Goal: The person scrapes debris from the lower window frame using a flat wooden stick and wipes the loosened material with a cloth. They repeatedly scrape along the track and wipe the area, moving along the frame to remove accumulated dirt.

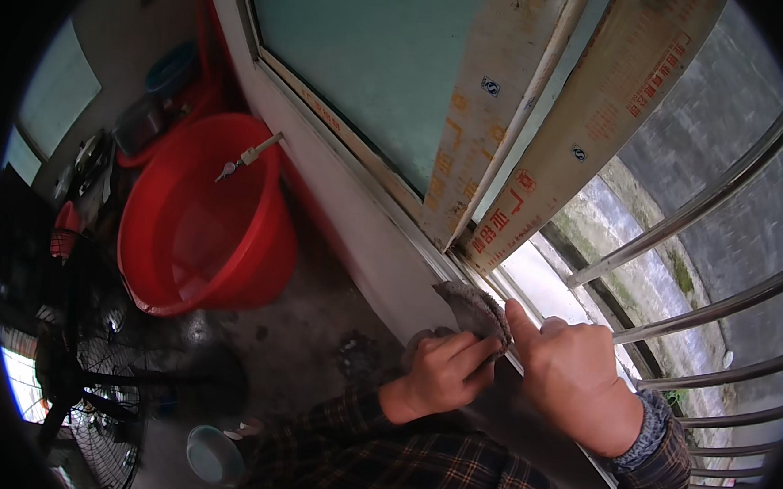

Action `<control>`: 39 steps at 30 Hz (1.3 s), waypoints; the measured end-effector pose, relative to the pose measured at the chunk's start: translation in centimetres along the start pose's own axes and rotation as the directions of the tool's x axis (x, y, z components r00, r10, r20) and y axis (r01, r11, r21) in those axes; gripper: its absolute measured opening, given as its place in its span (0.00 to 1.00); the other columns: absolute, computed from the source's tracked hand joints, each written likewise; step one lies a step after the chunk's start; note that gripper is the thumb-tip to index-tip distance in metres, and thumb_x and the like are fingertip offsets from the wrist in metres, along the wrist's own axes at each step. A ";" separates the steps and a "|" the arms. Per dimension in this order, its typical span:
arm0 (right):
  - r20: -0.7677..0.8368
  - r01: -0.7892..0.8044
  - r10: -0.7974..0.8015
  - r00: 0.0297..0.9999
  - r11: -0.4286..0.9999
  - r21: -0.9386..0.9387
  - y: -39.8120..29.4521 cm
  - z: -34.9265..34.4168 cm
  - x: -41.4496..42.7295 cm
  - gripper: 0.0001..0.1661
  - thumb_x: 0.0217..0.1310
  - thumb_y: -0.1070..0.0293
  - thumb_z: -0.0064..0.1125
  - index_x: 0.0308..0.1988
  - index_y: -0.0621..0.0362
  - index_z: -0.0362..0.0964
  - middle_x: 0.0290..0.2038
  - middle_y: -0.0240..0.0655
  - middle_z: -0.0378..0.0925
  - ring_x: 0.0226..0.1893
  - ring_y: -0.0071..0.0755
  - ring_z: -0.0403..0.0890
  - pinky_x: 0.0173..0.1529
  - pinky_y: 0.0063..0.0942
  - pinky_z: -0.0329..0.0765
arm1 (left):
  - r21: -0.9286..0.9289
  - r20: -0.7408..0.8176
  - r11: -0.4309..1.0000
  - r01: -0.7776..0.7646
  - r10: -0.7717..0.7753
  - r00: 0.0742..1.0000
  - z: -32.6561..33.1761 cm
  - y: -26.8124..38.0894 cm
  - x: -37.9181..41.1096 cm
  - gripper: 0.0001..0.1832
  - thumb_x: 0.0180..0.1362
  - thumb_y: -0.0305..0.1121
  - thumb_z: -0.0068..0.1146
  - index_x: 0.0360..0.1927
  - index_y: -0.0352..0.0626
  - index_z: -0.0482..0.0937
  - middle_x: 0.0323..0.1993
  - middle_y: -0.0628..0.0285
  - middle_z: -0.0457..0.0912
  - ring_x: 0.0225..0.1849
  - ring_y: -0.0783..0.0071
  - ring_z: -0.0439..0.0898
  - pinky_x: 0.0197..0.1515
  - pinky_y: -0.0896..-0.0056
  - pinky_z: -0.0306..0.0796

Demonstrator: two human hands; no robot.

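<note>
A grey, dirty-looking cloth [471,305] is bunched in my left hand [454,374], its free part lying over the inner edge of the window track [447,267]. Close beside the cloth, my right hand [571,373] points its index finger at the track, with the other fingers curled. Whether that fingertip touches the cloth or holds anything is unclear. Just beyond both hands, two sliding window sashes overlap: the inner sash frame [481,116] and the outer frame [569,141]. Both carry worn protective film with printed writing.
Curved metal security bars [692,200] stand outside the window on the right. To the left is a large red plastic tub [274,265], with a small tap [250,156] over it. A standing fan [85,381] and a pale basin [211,457] are at lower left.
</note>
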State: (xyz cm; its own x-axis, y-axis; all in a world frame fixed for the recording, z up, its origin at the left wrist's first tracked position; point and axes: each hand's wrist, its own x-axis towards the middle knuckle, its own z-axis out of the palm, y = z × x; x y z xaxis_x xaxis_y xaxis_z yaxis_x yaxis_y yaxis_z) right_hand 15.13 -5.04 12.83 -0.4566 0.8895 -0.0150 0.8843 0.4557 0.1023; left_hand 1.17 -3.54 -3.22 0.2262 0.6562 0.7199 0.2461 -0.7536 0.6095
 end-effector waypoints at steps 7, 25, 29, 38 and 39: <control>0.097 -0.036 0.034 0.995 0.999 0.025 1.2 -2.8 -1.2 0.30 0.45 0.77 0.55 0.53 0.61 0.74 0.18 0.39 0.73 0.19 0.46 0.77 0.23 0.39 0.70 | -0.088 -0.025 0.995 -0.055 0.053 0.998 -0.7 0.1 -0.7 0.20 0.39 0.22 0.64 0.41 0.35 0.80 0.24 0.60 0.76 0.21 0.64 0.77 0.22 0.66 0.68; -0.131 -0.031 0.025 0.991 0.999 -0.041 -1.1 3.6 -1.6 0.30 0.54 0.69 0.53 0.57 0.68 0.70 0.20 0.37 0.73 0.17 0.33 0.78 0.18 0.29 0.72 | -0.108 0.024 0.993 -0.049 0.052 0.998 -1.7 0.7 -1.0 0.16 0.38 0.21 0.62 0.36 0.32 0.81 0.23 0.57 0.78 0.19 0.61 0.76 0.22 0.67 0.70; -0.183 -0.041 0.029 0.983 0.997 -0.062 -1.2 5.2 -0.4 0.30 0.53 0.69 0.53 0.56 0.69 0.71 0.20 0.35 0.72 0.16 0.31 0.78 0.17 0.29 0.72 | -0.112 0.031 0.993 -0.036 0.039 0.999 -1.4 1.0 -1.1 0.16 0.40 0.23 0.63 0.37 0.35 0.81 0.24 0.59 0.78 0.21 0.62 0.77 0.23 0.65 0.68; -0.069 -0.087 0.089 0.994 0.996 0.031 -1.8 3.2 -0.4 0.29 0.52 0.70 0.54 0.57 0.65 0.71 0.21 0.38 0.75 0.17 0.36 0.79 0.19 0.33 0.72 | -0.105 0.063 0.994 -0.019 0.026 0.998 -2.1 1.5 -1.1 0.14 0.44 0.22 0.62 0.38 0.32 0.81 0.26 0.55 0.79 0.24 0.58 0.79 0.26 0.66 0.72; -0.090 -0.078 0.082 0.993 0.996 0.042 -1.4 3.1 -1.0 0.29 0.52 0.71 0.54 0.56 0.66 0.71 0.20 0.37 0.75 0.17 0.37 0.79 0.18 0.33 0.72 | -0.098 0.056 0.995 0.001 0.005 0.998 -2.3 1.7 -1.1 0.12 0.45 0.21 0.61 0.37 0.31 0.80 0.27 0.53 0.79 0.25 0.57 0.80 0.26 0.67 0.73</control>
State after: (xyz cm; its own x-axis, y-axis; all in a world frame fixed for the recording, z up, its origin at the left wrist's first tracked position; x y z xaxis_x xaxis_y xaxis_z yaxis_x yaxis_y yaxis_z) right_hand 14.64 -6.43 9.62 -0.3899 0.9171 0.0833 0.9205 0.3859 0.0611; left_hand -0.86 -5.63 -2.16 0.2795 0.6536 0.7033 0.1531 -0.7535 0.6394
